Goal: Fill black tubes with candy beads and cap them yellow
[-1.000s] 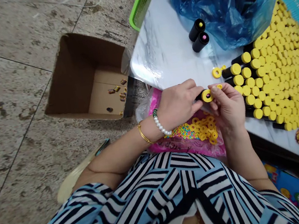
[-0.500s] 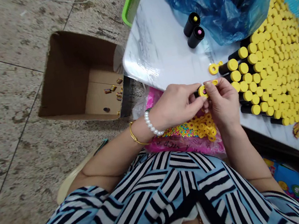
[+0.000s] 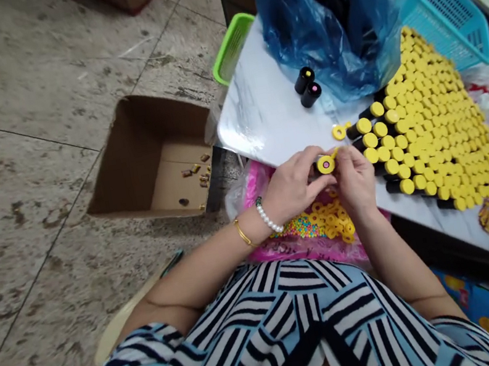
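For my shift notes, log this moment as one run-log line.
Left hand: black tube | Right hand: yellow ring | Nearby: rows of yellow-capped tubes

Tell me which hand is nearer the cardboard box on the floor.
Left. The left hand, gripping a black tube, is closer to the cardboard box, to the box's right in this view. The right hand is farther from it, beyond the left hand.

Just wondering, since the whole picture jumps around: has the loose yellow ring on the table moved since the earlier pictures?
No. The loose yellow ring keeps its place just left of the rows of yellow-capped black tubes; only the camera view has shifted.
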The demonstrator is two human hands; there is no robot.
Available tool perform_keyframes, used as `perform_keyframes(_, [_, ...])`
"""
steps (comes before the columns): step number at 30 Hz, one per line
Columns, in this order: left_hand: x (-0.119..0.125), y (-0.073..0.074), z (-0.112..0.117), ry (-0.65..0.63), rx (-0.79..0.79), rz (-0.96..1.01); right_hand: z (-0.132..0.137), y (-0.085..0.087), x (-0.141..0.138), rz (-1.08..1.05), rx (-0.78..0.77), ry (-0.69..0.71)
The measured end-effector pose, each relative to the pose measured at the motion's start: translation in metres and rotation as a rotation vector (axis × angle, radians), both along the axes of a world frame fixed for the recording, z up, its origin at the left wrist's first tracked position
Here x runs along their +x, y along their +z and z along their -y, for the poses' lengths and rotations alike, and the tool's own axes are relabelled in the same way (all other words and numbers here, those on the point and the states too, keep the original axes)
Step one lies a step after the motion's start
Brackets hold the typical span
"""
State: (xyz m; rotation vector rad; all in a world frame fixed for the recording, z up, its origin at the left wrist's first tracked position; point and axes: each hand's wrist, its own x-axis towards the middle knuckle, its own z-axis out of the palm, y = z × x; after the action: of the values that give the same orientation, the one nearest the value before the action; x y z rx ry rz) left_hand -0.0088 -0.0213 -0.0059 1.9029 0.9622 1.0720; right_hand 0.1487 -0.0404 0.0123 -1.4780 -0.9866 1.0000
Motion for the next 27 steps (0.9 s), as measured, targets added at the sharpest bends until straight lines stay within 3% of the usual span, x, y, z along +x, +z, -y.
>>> perform_keyframes(5, [0.002, -0.004, -0.001, 0.087, 0.15, -0.042, -0.007, 0.008, 0.011, -0.29, -0.142, 0.052])
perform_keyframes(9, [-0.001, -0.008, -0.002, 0.109, 0.215, -0.16, -0.017, 0.022, 0.026, -0.296, -0.312, 0.22])
perform_keyframes(12, [-0.004, -0.009, -0.003, 0.111, 0.23, -0.197, -0.016, 0.029, 0.028, -0.266, -0.314, 0.286])
perform_keyframes(15, [-0.004, -0.005, -0.003, 0.129, 0.211, -0.235, -0.005, 0.031, 0.02, -0.084, -0.178, 0.206])
perform_keyframes(19, [0.005, 0.007, -0.005, 0.133, 0.216, -0.396, 0.008, 0.026, 0.01, 0.472, 0.152, 0.032])
perform_keyframes(22, [0.009, 0.014, -0.009, 0.09, 0.165, -0.445, 0.014, 0.021, 0.009, 0.697, 0.277, 0.034])
perform_keyframes(24, [0.008, 0.014, -0.011, 0.051, 0.11, -0.44, 0.014, 0.019, 0.011, 0.595, 0.211, 0.066])
perform_keyframes(27, [0.004, 0.012, -0.012, 0.01, 0.061, -0.446, 0.008, 0.02, 0.014, 0.204, -0.014, 0.131])
